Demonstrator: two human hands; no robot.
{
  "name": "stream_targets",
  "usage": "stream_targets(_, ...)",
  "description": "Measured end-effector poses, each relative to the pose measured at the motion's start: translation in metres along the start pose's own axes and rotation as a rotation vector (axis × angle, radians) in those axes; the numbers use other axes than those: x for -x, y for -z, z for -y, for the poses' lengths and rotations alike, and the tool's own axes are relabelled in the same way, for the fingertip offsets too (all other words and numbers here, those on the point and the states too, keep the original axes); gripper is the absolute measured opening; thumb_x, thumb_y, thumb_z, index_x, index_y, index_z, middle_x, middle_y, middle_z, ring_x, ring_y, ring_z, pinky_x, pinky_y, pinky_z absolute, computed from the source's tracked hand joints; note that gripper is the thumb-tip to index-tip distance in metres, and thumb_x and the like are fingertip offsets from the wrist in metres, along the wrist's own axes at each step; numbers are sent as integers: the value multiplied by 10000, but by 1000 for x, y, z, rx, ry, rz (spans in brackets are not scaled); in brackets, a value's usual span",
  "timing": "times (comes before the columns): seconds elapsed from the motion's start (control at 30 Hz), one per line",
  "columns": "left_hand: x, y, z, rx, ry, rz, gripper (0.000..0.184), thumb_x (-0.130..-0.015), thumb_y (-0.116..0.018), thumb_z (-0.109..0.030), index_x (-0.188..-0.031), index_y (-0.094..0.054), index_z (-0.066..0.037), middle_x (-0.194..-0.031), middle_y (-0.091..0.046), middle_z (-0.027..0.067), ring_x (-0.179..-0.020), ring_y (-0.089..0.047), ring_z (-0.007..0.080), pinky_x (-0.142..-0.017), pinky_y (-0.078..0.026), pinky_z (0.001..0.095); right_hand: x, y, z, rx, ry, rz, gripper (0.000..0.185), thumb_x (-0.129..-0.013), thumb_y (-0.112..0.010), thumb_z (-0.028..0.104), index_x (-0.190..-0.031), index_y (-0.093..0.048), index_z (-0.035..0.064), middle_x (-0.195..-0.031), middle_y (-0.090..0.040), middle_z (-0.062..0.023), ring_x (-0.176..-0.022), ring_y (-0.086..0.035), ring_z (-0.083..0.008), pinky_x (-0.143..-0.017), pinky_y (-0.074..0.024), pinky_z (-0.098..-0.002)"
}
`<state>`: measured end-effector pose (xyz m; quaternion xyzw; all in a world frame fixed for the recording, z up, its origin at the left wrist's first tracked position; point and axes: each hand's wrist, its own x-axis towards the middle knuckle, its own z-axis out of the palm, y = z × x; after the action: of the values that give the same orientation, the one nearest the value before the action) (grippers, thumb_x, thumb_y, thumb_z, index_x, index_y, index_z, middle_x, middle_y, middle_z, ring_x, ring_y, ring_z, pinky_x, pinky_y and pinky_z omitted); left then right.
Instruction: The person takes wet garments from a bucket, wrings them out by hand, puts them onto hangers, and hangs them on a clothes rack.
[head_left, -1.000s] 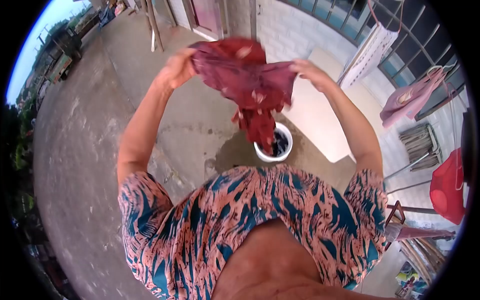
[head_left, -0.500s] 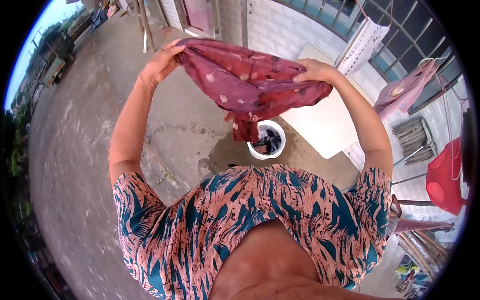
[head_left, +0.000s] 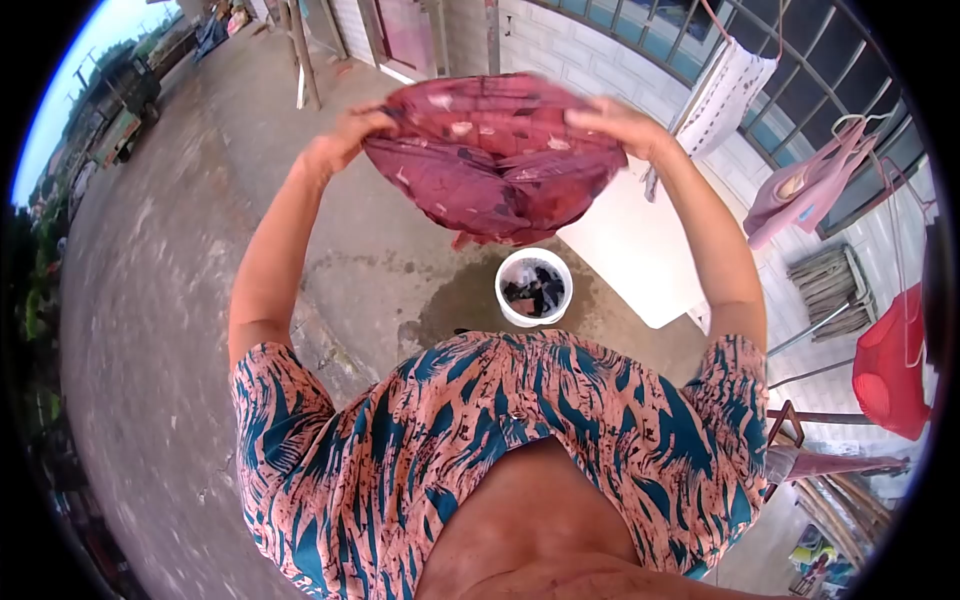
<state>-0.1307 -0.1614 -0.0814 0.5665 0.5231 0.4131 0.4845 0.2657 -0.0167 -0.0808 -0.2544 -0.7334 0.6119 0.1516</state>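
A dark red garment [head_left: 490, 205] with a pale leaf-like print is stretched between my hands, held up in front of me. It looks creased, and its lower part billows out. At its left upper edge, my left hand [head_left: 350, 138] is closed on the cloth. My right hand [head_left: 625, 128], slightly blurred, grips the opposite edge. Below the garment, a white bucket [head_left: 502, 300] stands on the wet concrete, with dark cloth [head_left: 540, 290] lying in water inside it.
A white board [head_left: 640, 260] leans near the tiled wall on the right. Along that side hang a white patterned cloth [head_left: 725, 100], a pink garment [head_left: 805, 185] and a red item [head_left: 890, 365]. A truck [head_left: 125, 110] is parked at the far left.
My hands have come closer together, and the garment has swung up and spread into a rounder shape. Its dangling end has lifted off the bucket's rim.
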Motion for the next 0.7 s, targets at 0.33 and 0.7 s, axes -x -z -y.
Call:
stream_targets(0.33, 34, -48, -21, -61, 127, -28, 523, -843, -476, -32, -1360, -418, 13, -1239, -565, 88, -1102, -566, 184, -991, -433, 324, -5, -20, -13, -215, -73, -115, 298, -909, -561, 113, -1182, -564, -6, -1149, -634, -103, -1013, -624, -184, -915, -511, -361)
stream_targets(0.7, 17, 3, -7, 705, 24, -105, 382, -844, -462, -71, -1201, -532, 43, -1153, -625, 133, -998, -628, 218, -907, -509, 360, -8, -9, 2, 34, -82, 247, 371, -858, -683, 186, -1136, -599, -45, -1096, -649, -152, -960, -644, -169, -874, -530, -300)
